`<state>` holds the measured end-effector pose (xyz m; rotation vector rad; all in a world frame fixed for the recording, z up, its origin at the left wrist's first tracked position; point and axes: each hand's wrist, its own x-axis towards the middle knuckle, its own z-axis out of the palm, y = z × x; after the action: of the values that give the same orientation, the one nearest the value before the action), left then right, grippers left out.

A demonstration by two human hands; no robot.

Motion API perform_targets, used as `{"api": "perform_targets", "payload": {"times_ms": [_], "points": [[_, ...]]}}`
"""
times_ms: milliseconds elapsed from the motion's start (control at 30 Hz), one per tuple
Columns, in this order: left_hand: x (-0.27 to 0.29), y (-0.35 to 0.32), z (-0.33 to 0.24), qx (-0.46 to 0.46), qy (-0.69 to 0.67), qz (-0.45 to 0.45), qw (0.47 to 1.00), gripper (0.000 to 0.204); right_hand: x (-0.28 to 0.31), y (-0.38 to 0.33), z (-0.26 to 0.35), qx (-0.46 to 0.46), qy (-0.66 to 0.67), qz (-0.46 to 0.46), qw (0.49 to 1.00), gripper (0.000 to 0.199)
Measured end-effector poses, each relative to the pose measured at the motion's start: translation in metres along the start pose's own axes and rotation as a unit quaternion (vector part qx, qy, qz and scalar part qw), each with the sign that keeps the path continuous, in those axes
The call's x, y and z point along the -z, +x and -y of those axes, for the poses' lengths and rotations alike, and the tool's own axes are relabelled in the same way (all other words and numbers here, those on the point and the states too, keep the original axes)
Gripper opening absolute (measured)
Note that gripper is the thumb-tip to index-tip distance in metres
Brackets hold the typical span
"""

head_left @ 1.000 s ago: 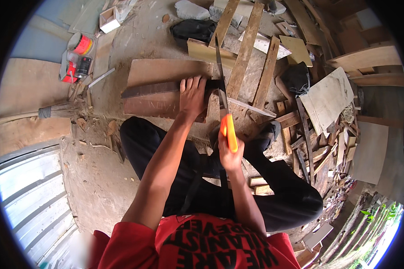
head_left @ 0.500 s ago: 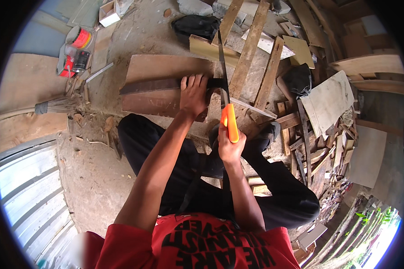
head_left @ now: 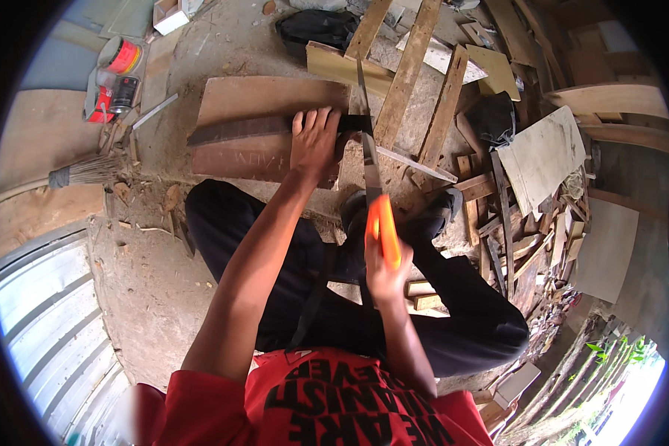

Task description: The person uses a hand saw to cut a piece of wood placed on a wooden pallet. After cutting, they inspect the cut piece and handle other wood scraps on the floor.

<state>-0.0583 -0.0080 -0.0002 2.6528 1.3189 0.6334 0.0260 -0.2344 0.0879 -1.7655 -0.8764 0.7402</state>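
Observation:
My left hand (head_left: 314,141) presses flat on a dark narrow wooden strip (head_left: 238,128) that lies across a wide brown board (head_left: 264,97) on the ground. My right hand (head_left: 385,269) grips the orange handle of a handsaw (head_left: 369,160). Its long blade runs away from me and crosses the strip just right of my left fingers. I sit with my black-trousered legs bent on either side of the saw.
Planks (head_left: 409,67) and many wood offcuts (head_left: 520,238) lie scattered to the right and ahead. A pale board (head_left: 543,156) leans at the right. Red cans (head_left: 115,74) and a broom (head_left: 85,171) lie at the left, with corrugated metal sheet (head_left: 44,312) below.
The saw has slid a little along its cut, the handle drawing slightly toward me. My left hand stays pressed on the strip.

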Motion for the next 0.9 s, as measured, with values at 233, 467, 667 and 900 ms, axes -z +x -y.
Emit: {"api": "perform_targets", "payload": {"times_ms": [233,467,667,900], "points": [[0.007,0.003,-0.008,0.017,-0.018,0.014,1.000,0.046,-0.018,0.025,-0.005,-0.069,0.068,0.004,0.995,0.021],[-0.003,-0.002,0.000,-0.017,0.039,-0.015,0.999,0.050,0.038,-0.100,0.007,-0.054,-0.021,0.070,0.996,0.032],[0.007,0.003,-0.008,-0.013,0.005,-0.022,1.000,0.045,-0.009,0.036,-0.001,-0.077,0.070,-0.003,0.995,0.029],[0.005,0.004,-0.010,0.003,0.001,-0.037,0.999,0.042,-0.013,0.038,-0.006,-0.021,0.190,0.027,0.981,0.030]]}}
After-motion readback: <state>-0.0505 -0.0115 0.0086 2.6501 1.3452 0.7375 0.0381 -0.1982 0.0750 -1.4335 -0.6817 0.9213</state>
